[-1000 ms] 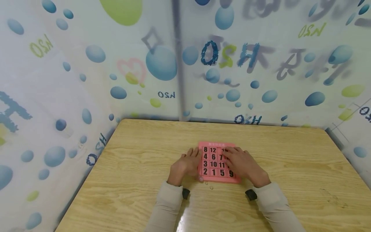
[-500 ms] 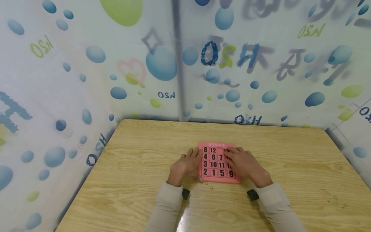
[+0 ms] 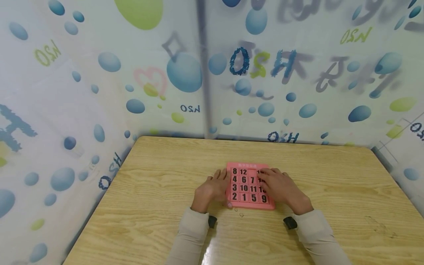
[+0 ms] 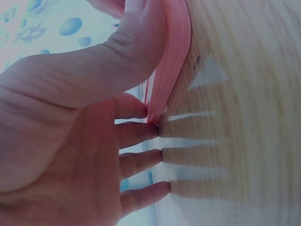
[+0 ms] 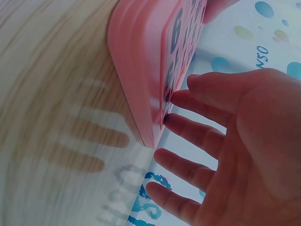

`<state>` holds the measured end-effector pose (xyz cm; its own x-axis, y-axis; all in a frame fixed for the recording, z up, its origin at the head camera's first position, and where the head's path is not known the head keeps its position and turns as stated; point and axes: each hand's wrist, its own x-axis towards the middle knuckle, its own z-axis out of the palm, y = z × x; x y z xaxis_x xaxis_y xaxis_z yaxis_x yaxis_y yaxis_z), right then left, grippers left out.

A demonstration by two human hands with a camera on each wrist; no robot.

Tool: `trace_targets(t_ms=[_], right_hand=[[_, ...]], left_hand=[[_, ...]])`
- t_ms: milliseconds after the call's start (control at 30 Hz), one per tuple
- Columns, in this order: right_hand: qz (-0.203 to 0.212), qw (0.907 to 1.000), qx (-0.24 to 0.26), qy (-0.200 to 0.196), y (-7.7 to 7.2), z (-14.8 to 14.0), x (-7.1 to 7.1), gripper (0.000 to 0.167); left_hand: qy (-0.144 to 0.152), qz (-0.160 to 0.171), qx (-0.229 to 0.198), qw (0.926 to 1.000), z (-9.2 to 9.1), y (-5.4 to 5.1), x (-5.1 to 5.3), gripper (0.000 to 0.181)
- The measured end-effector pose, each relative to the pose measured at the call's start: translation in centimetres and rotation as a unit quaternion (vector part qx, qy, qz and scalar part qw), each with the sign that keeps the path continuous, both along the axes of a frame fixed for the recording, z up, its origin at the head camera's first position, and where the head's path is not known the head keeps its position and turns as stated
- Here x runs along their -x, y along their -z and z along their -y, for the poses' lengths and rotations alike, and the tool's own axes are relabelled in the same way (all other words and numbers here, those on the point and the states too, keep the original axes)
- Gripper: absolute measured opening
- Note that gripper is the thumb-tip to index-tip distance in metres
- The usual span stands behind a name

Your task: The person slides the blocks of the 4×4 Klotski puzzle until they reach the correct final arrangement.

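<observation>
A pink number board (image 3: 244,203) with black-numbered square tiles lies flat on the table. Its top row shows 8, 12, a bare slot (image 3: 252,172) and a tile partly under the right hand. Along the board's left side rests the left hand (image 3: 212,189), thumb at the near left corner; the left wrist view shows that hand (image 4: 80,136) with fairly straight fingers touching the table by the board's edge. The right hand (image 3: 283,189) lies over the board's right part, covering several tiles. In the right wrist view two fingertips of this hand (image 5: 230,141) touch the tile face.
The light wooden table (image 3: 159,165) extends around the board. Behind and beside it stand walls (image 3: 212,73) covered in blue and green drops and lettering. Dark wrist devices sit under the left cuff (image 3: 212,221) and right cuff (image 3: 290,222).
The right hand has shifted slightly right, and the top-row tile under its fingers has slid right, uncovering the slot beside the 12. The left hand has stayed in place.
</observation>
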<state>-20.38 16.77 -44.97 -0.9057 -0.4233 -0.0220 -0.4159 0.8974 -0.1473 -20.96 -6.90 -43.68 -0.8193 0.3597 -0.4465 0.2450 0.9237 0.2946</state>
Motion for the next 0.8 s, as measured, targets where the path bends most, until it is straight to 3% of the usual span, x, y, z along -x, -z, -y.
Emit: trace_targets(t_ms=[400, 800], right_hand=[[-0.002, 1.0000, 0.008, 0.000, -0.2, 0.1, -0.1, 0.037], [-0.016, 0.9993, 0.007, -0.033, 0.1, 2.1, 0.1, 0.040]], left_hand=[[0.001, -0.003, -0.003, 1.0000, 0.0, -0.1, -0.2, 0.118], [0.005, -0.007, -0.004, 1.0000, 0.1, 0.0, -0.1, 0.118]])
